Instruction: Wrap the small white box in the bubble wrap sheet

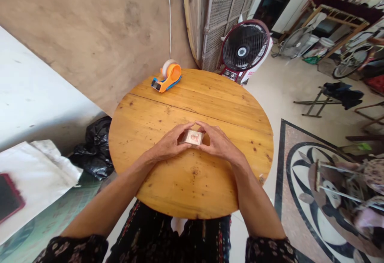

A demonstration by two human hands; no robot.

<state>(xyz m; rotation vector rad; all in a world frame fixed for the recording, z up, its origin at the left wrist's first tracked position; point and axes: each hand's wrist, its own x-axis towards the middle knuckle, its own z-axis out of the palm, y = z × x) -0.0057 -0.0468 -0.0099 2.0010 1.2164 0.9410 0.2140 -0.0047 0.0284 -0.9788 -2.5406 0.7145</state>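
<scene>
A small white box [193, 137] with a reddish picture and print on its top face lies at the middle of the round wooden table, between my two hands. My left hand [171, 142] curves around its left side, thumb at the near edge and fingers at the far edge. From the right, my right hand [217, 141] frames it the same way, with the thumb at the near right corner. The fingertips of both hands nearly meet beyond the box. Its underside is hidden.
An orange and blue tape dispenser [168, 79] with a tape roll stands at the far left of the round wooden table [192, 183]. Behind the table is a fan [244, 47]. Black plastic bags [96, 147] lie to the left, and a folding stool [318, 101] is at right.
</scene>
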